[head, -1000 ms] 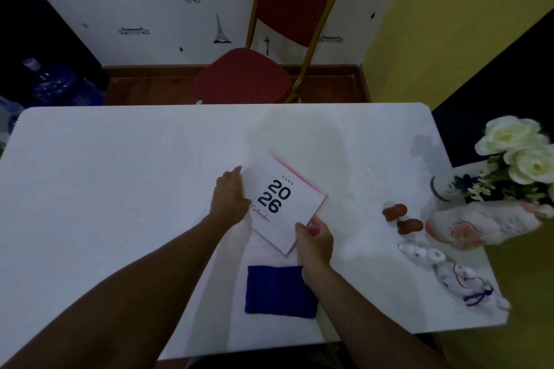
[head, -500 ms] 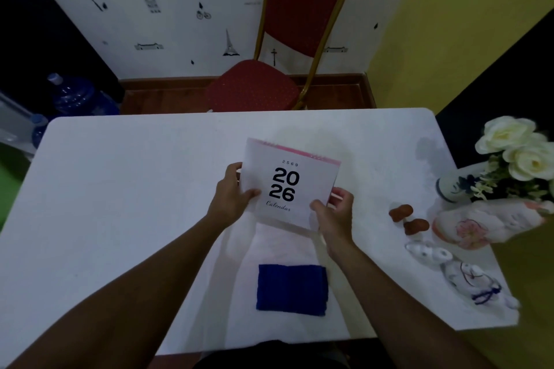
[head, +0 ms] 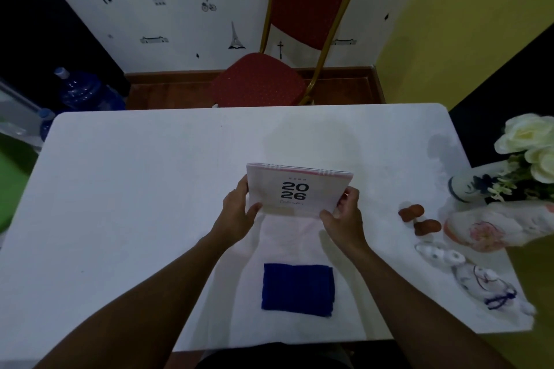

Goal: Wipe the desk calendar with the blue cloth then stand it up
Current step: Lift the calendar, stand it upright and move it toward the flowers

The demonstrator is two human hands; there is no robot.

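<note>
The desk calendar (head: pixel 296 190) is white with a pink top band and "2026" printed on its cover. It stands tilted near the middle of the white table (head: pixel 135 189), cover facing me. My left hand (head: pixel 238 214) grips its lower left edge. My right hand (head: pixel 344 213) grips its lower right corner. The folded blue cloth (head: pixel 297 289) lies flat on the table just in front of me, below both hands, untouched.
Two small brown pieces (head: pixel 418 219), white ceramic figurines (head: pixel 479 278), a pale shell-shaped dish (head: pixel 491 229) and a vase with white flowers (head: pixel 527 156) crowd the table's right edge. A red chair (head: pixel 269 78) stands behind the table. Blue water bottles (head: pixel 81 90) sit at far left.
The calendar went from lying askew on the table to being lifted and squared up with its cover toward me. Both hands moved to its lower corners. The cloth stayed put.
</note>
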